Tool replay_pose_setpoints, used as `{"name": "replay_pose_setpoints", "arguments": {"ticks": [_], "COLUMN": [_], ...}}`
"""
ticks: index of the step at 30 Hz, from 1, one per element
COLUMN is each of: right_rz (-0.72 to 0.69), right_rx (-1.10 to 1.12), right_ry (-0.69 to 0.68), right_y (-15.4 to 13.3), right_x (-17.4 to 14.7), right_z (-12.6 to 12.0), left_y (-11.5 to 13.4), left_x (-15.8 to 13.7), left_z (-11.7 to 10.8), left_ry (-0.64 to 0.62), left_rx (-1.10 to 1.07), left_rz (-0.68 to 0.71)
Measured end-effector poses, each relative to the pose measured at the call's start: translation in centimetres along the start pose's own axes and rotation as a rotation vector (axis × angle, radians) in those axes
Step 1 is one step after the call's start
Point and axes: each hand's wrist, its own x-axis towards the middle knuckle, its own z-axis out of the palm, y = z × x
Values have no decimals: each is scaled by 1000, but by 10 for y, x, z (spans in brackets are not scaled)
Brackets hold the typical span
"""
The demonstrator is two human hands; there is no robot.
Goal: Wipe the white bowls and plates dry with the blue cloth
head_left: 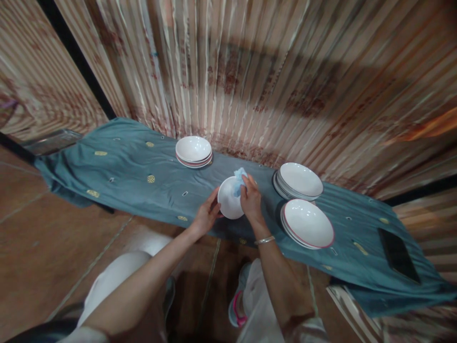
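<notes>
A white bowl (228, 204) is tilted toward me above the front part of the cloth-covered table. My left hand (207, 213) grips its left rim, thumb at the edge and fingers partly hidden behind it. In my right hand (252, 199) is a crumpled light-blue cloth (240, 180), pressed against the bowl's upper right inside. A silver bangle circles my right wrist. To the right of the bowl stand a stack of white dishes with dark rims (300, 180) and a nearer stack with red rims (309, 224). Farther back on the left sits a smaller stack of bowls (193, 150).
The table wears a teal cloth (132, 166) with yellow motifs. A dark phone-like slab (398, 255) lies near its right end. Behind the table hangs a striped curtain (228, 71). A black pole (78, 57) rises at the back left.
</notes>
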Motion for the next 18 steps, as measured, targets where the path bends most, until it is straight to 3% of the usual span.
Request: {"name": "replay_pose_setpoints", "arguments": {"ticks": [12, 18], "right_rz": [-230, -220], "right_rx": [39, 168], "right_ry": [-114, -217], "right_y": [-47, -62], "right_x": [-8, -24], "right_z": [9, 11], "left_y": [-9, -17], "left_x": [3, 9], "left_z": [-4, -9], "left_ry": [43, 108], "left_rx": [-35, -37], "left_rz": [0, -26]}}
